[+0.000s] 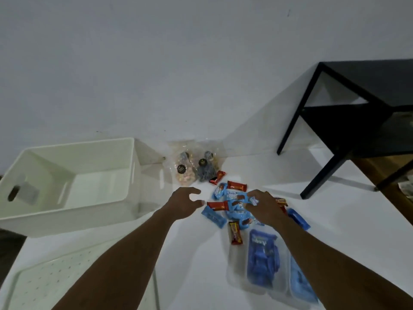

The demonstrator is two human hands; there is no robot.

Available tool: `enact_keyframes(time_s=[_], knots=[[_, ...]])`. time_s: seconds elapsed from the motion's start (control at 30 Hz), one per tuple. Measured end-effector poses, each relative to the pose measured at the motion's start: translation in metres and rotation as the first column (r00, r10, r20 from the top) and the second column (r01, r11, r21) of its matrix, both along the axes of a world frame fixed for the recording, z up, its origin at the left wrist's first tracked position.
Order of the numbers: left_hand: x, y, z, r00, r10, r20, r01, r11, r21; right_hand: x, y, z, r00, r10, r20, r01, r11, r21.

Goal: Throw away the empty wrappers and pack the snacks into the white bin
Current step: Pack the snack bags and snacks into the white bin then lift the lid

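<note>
The white bin sits open and bare inside, nothing packed yet, and everything here gets placed off it. In front of the bin, toward the person, lies a perforated white lid, flat. Well off to the bin's right and nearer the person are two clear packs with blue packets inside, side by side. At the wall, just right of the bin's far corner, are clear bags of sweets.

Now the action: the snack pile, a loose heap of blue and red wrappers, is to the right of the bin with a strip of bare floor between. Which wrappers are empty, I can't tell from here.

The right hand is palm-down on the side of the pile away from the bin, fingers bent over blue wrappers; whether it has actually closed on one is not clear. The left hand hovers between bin and pile, fingers spread and loosely curled, holding nothing.

Here is the hinge: a red bar lies just beyond the left fingertips, on their side away from the bin, its long axis pointing straight back at the bin. The left hand looks nearer to both bar and bin, so a short reach, a pinch on the bar's near end and a sweep back to the bin seems the likely play.
</note>
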State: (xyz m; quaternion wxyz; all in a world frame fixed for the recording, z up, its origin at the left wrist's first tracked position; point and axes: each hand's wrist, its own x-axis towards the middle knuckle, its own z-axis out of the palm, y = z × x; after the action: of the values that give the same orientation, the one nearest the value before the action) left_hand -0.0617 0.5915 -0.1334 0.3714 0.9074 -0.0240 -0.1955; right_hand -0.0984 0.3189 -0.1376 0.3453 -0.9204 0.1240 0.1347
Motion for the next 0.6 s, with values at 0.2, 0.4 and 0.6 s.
enact_keyframes(time_s=[0.2, 0.4, 0.6], knots=[[0.044, 0.006, -0.003, 0.967, 0.243, 0.072, -0.238, 0.968, -0.08, 0.08, -0.004, 0.011, 0.991, 0.129, 0.034, -0.131, 0.987, 0.096], [0.091, 0.025, -0.025, 0.935, 0.35, 0.063, -0.347, 0.936, -0.05, 0.158, 0.023, -0.008, 0.969, 0.247, 0.026, -0.248, 0.952, 0.179], [0.142, 0.035, -0.071, 0.927, 0.374, 0.031, -0.372, 0.926, -0.071, 0.221, 0.055, -0.046, 0.958, 0.285, -0.011, -0.277, 0.939, 0.206]])
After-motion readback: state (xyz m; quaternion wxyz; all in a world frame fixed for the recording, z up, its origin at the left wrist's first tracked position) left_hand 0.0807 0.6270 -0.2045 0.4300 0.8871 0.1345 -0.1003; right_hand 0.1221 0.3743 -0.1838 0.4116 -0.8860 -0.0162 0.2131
